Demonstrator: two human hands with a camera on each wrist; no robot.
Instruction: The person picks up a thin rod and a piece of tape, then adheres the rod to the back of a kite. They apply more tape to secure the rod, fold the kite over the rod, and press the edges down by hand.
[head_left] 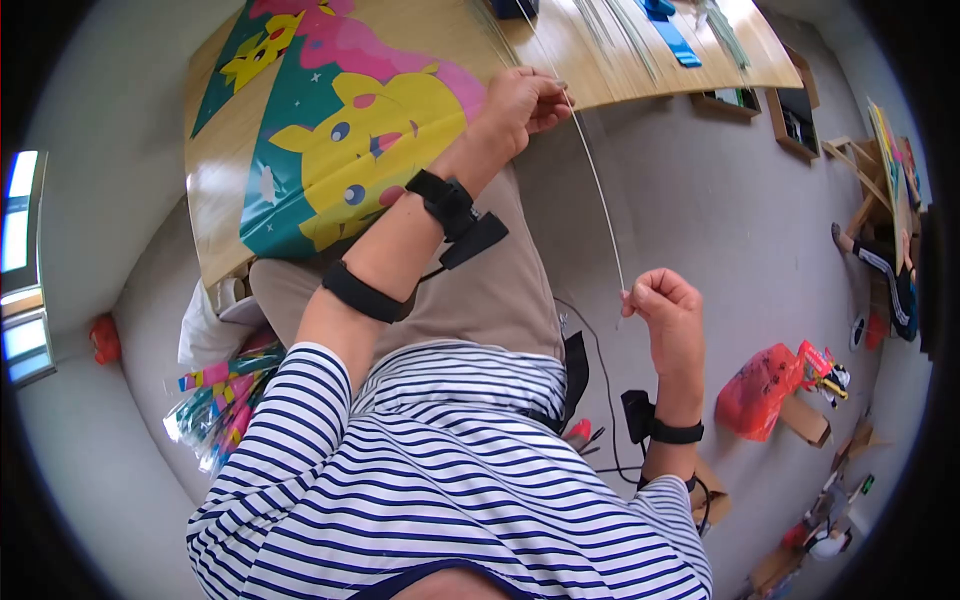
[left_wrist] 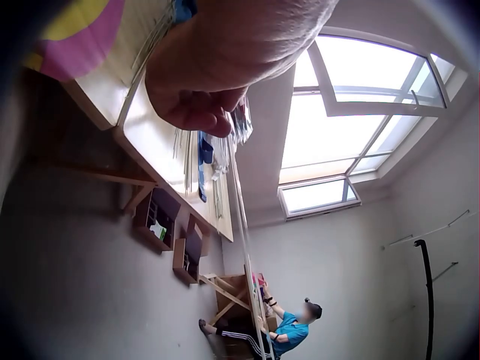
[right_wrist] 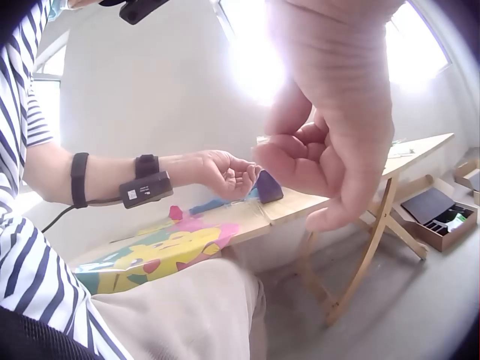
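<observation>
Over the tabletop's (head_left: 765, 58) near edge, we have our left hand (head_left: 522, 103) pinching the rod (head_left: 600, 190), which slants out past that edge to our right hand (head_left: 667, 308), pinching it near one end!

The left arm (head_left: 385, 245) is reaching forward and inward, the left grip (head_left: 528, 103) pinching with its fingers (head_left: 548, 117) curled. The right forearm (head_left: 680, 393) is pointing ahead, the right grip (head_left: 668, 303) likewise pinching, well apart from the left.
</observation>
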